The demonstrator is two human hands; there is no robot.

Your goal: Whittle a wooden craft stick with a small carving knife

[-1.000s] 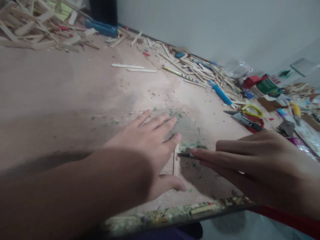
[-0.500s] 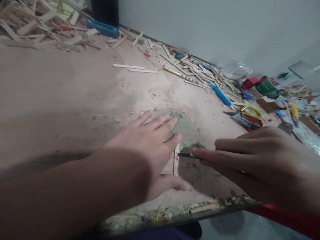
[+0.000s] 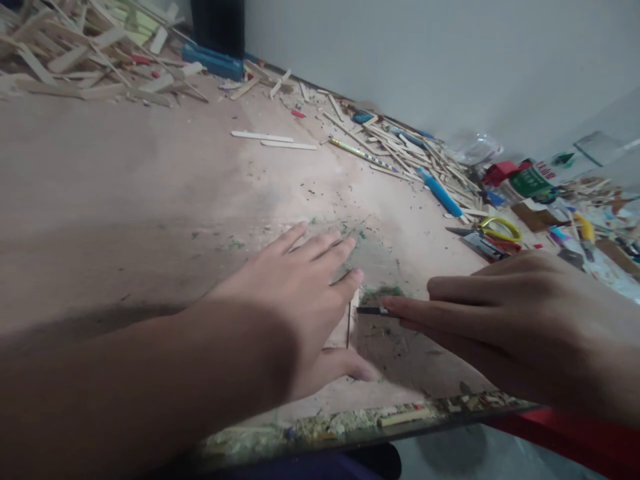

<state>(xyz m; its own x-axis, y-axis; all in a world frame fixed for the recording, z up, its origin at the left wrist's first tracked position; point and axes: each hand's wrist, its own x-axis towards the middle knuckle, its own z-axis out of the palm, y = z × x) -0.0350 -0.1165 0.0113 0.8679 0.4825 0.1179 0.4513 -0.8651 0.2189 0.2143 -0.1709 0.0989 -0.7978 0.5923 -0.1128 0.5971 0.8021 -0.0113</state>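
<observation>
I have one pale, narrow, flat wooden strip [image 3: 353,320] on the pinkish-brown wooden bench [image 3: 150,167], just below and right of the centre of the frame. It runs between the forefinger and thumb of my left hand [image 3: 295,287], which lies palm down with its fingers spread; that grip is released, clasping nothing. My right hand [image 3: 505,317], at the lower right, has its grip pinched around one slim knife with a dark metal blade [image 3: 369,311]. The tip points left and meets the strip's right edge, though I cannot tell whether it cuts in; my fingers hide most of the handle.

Further out, I count two white, round-ended wooden sticks [image 3: 263,136] at upper centre, one yellow pencil with purple markings [image 3: 364,155] right of them, one bright blue pen-shaped tool [image 3: 441,193] and one dark-tipped tool with a yellow loop handle [image 3: 500,229].

At the upper right, one clear plastic bottle [image 3: 565,160] carries a green label [image 3: 530,183] with white marks, plus red characters beside it; both are too blurred for me to read. A heap of loose wooden sticks [image 3: 75,50], too tangled to count, fills the upper left.
</observation>
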